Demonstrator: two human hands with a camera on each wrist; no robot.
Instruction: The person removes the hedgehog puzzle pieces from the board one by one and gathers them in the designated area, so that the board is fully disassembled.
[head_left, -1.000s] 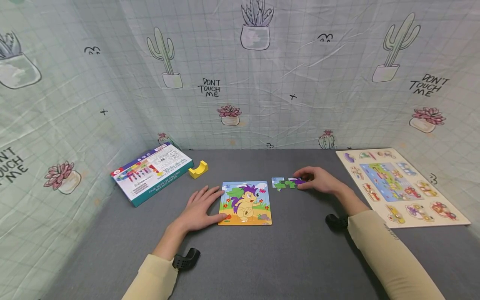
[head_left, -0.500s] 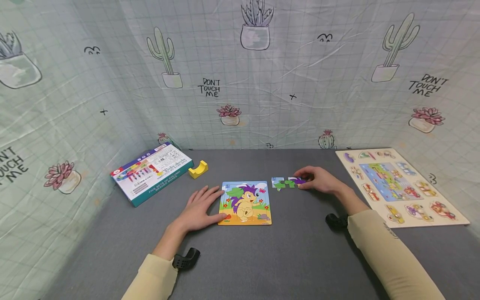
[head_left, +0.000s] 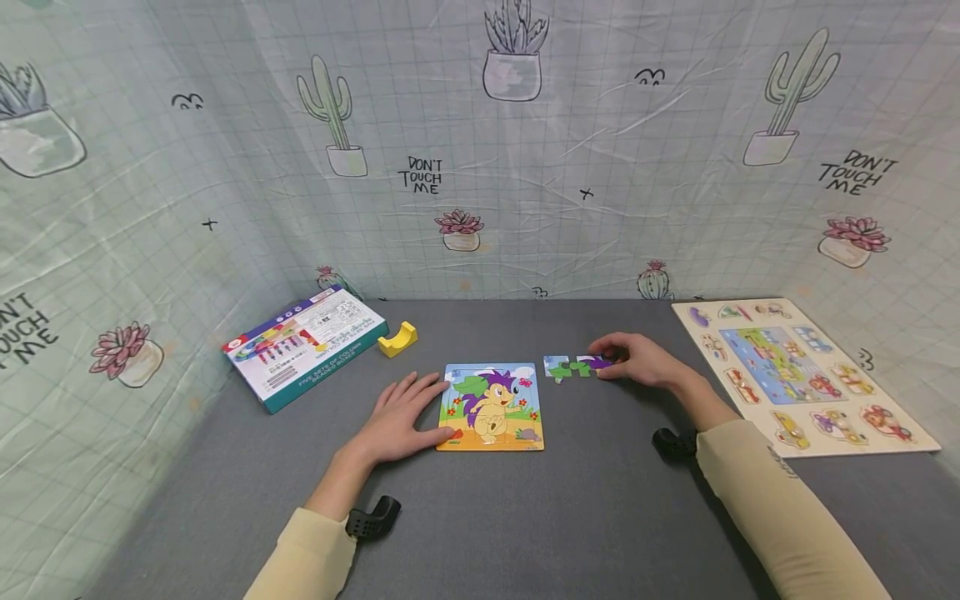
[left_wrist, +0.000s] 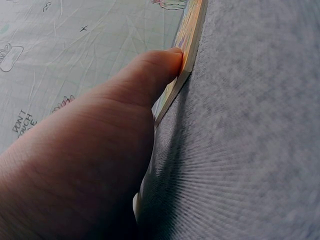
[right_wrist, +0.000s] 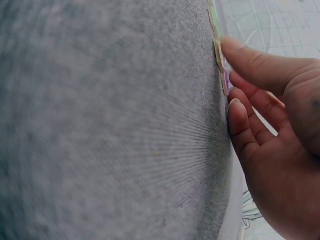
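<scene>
A square hedgehog jigsaw puzzle (head_left: pixel 498 408) lies in its tray on the grey table, in front of the person. My left hand (head_left: pixel 393 421) rests at its left side with fingers spread; in the left wrist view the thumb (left_wrist: pixel 160 67) presses on the tray's edge. Right of the puzzle, a row of loose jigsaw pieces (head_left: pixel 556 366) shows blue and green. At the row's right end my right hand (head_left: pixel 637 360) pinches a purple jigsaw piece (head_left: pixel 593 362) between thumb and fingers, partly covering it. The right wrist view shows the pieces edge-on, low at the table.
A bead-toy box (head_left: pixel 303 346) lies at the left, with a yellow curved block (head_left: pixel 397 340) beside it. A large wooden picture board (head_left: pixel 757 400) lies at the right, under part of the right sleeve's reach. A patterned curtain (head_left: pixel 525 167) stands behind the table.
</scene>
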